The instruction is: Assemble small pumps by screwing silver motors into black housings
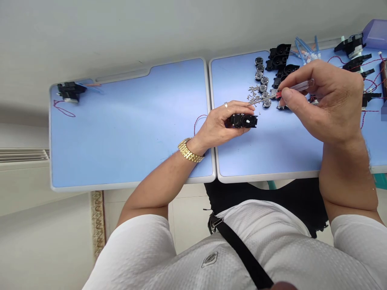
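Note:
My left hand (220, 123), closed, grips a small black plastic housing (244, 121) with a white pin at its centre. A red wire (199, 119) trails out to the left of that hand. In my right hand (325, 100) is a screwdriver (294, 88) with a clear handle and a red collar, pinched between thumb and fingers. Its shaft slants down to the left, and the tip lies over a heap of small screws (254, 94), near my left fingertips. Whether the tip carries a screw is too small to tell.
Round metal motors (259, 75) stand in a column beside black plastic housings (278, 56). Blue-handled pieces (306, 50) lie at the back. Wired black assemblies (356, 62) and a purple bin (375, 34) are at right. Another assembly (71, 92) sits far left. A seam (212, 121) divides the two tables.

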Action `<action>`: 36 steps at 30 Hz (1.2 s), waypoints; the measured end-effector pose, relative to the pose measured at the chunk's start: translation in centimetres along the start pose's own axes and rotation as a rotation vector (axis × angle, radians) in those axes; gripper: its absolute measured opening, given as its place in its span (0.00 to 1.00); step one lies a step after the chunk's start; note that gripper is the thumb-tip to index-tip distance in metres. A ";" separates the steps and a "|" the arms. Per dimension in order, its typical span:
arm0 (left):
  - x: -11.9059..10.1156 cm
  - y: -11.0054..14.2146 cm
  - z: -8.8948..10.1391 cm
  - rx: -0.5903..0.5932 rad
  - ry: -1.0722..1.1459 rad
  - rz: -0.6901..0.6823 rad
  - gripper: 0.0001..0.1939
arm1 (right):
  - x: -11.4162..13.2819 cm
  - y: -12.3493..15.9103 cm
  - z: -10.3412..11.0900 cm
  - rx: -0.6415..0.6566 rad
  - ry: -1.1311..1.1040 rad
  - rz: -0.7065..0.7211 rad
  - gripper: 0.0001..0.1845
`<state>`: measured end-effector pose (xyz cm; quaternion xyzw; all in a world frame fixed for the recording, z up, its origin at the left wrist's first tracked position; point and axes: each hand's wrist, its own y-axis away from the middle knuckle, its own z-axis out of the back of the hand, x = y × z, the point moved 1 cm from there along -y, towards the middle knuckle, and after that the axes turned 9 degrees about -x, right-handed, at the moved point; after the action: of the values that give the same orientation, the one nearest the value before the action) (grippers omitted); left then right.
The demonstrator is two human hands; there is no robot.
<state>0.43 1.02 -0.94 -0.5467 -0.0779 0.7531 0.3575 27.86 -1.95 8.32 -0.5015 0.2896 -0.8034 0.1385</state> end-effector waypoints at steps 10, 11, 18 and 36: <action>0.2 0.5 -0.2 0.019 -0.089 -0.032 0.22 | 0.7 0.1 0.0 0.003 0.003 -0.003 0.12; 0.2 0.5 -0.2 0.024 -0.080 -0.043 0.23 | 0.6 0.1 0.1 0.008 0.008 0.001 0.12; 0.2 0.3 -0.2 0.055 -0.058 -0.028 0.25 | 0.2 0.1 0.3 0.095 0.043 0.018 0.10; 0.1 0.3 -0.3 0.066 -0.074 0.035 0.23 | 0.4 0.1 0.1 0.110 0.087 -0.018 0.07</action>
<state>0.52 0.78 -1.30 -0.5078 -0.0565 0.7811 0.3588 27.77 -2.26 8.64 -0.4602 0.2463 -0.8404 0.1458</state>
